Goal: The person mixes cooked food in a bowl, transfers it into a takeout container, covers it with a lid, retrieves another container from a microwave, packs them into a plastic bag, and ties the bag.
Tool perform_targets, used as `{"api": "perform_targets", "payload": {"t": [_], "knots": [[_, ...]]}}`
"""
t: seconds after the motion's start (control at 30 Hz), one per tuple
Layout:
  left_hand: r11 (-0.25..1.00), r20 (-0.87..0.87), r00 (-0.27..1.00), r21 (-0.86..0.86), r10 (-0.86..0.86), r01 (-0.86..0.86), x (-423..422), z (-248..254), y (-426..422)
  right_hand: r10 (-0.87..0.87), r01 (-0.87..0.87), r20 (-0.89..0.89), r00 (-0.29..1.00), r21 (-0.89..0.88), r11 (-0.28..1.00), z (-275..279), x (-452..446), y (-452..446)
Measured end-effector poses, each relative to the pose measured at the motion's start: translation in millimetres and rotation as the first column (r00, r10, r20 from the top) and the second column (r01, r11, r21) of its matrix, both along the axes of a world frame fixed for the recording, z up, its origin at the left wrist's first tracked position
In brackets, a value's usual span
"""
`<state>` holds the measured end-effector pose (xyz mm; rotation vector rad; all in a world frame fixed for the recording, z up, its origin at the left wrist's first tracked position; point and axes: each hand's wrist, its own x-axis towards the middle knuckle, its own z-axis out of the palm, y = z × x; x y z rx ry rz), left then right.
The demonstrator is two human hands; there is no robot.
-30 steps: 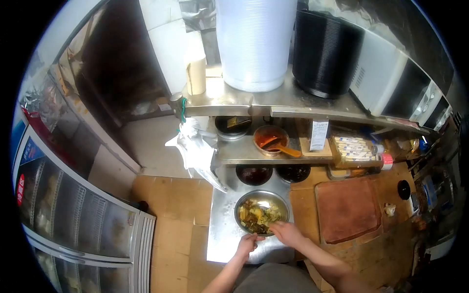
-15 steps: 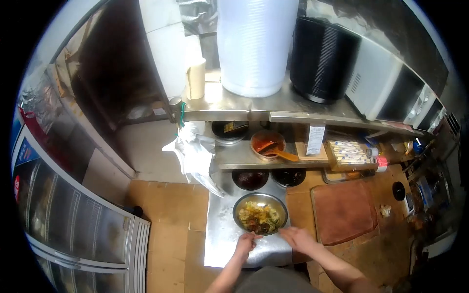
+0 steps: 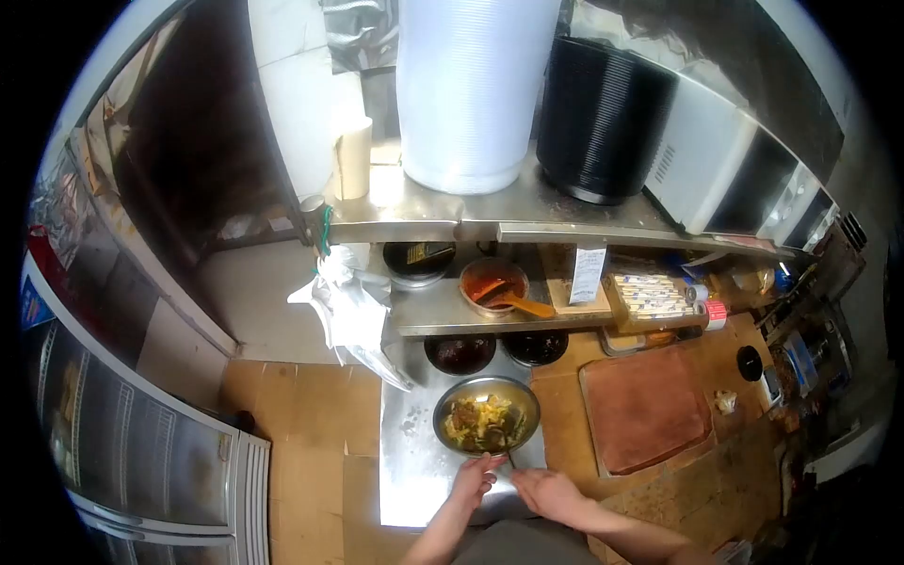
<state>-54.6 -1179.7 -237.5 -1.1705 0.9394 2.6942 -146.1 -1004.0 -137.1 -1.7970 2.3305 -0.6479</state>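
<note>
A round metal bowl of mixed yellow, green and brown food rests on the steel worktop in front of me. At its near rim is my left hand, fingers curled against the bowl's edge. Just right of it, my right hand is closed round a thin handle that runs up into the bowl. What is on the handle's far end is hidden in the food.
Behind the bowl stand two dark round containers. On the shelf above, a bowl of red sauce holds an orange-handled utensil. A reddish-brown board lies to the right. White plastic bags hang at the left.
My right hand has moved left and in to the bowl's near edge, and the food has shifted in the bowl. The whole view has swung slightly.
</note>
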Motion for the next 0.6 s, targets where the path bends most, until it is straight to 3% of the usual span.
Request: {"api": "perform_targets", "payload": {"t": [0.03,0.1,0.17,0.23,0.27,0.37,0.4,0.43,0.5,0.53,0.6], "knots": [[1.000,-0.009,1.000,0.000,0.000,0.000,-0.5,-3.3,-1.3,0.000,0.000,-0.009,1.000,0.000,1.000,1.2,-2.6,-3.3],[0.992,0.055,0.994,-0.076,-0.092,0.096,3.9,-14.6,-2.4,-0.019,0.009,0.051,0.999,0.195,0.981,-1.0,-14.2,-12.1],[0.996,0.032,0.997,-0.061,-0.066,0.068,13.8,-19.5,-0.5,0.053,-0.049,-0.022,0.998,0.173,0.984,-29.3,-40.9,-9.4],[0.985,0.069,0.994,-0.144,-0.086,0.095,19.2,-22.7,-6.8,-0.154,0.159,0.121,0.981,-0.040,0.986,-28.9,-58.7,-21.7],[0.986,0.074,0.994,-0.144,-0.077,0.087,26.1,-23.9,-9.6,-0.220,0.229,0.113,0.969,-0.069,0.971,-35.0,-61.0,-28.0],[0.935,0.121,0.981,-0.304,-0.153,0.183,22.4,-20.1,-17.9,-0.119,0.119,-0.004,0.993,-0.015,0.993,-49.5,-48.0,-37.4],[0.918,0.106,0.982,-0.353,-0.153,0.182,23.9,-22.3,-19.3,-0.055,0.054,0.002,0.998,0.143,0.988,-41.6,-38.7,-39.4],[0.899,0.097,0.983,-0.399,-0.156,0.182,27.7,-22.0,-20.1,-0.044,0.043,0.007,0.999,0.143,0.989,-33.6,-37.7,-36.6],[0.903,0.120,0.981,-0.385,-0.155,0.189,30.8,-19.1,-24.2,0.011,-0.009,0.037,0.999,-0.060,0.998,-14.3,-47.9,-26.2],[0.904,0.133,0.978,-0.377,-0.161,0.201,30.5,-17.5,-26.1,-0.125,0.139,0.166,0.978,-0.072,0.988,-1.7,-54.5,-27.9],[0.892,0.127,0.978,-0.402,-0.166,0.204,26.9,-19.5,-26.6,-0.178,0.196,0.143,0.974,-0.125,0.972,-19.9,-68.5,-40.6]]}}
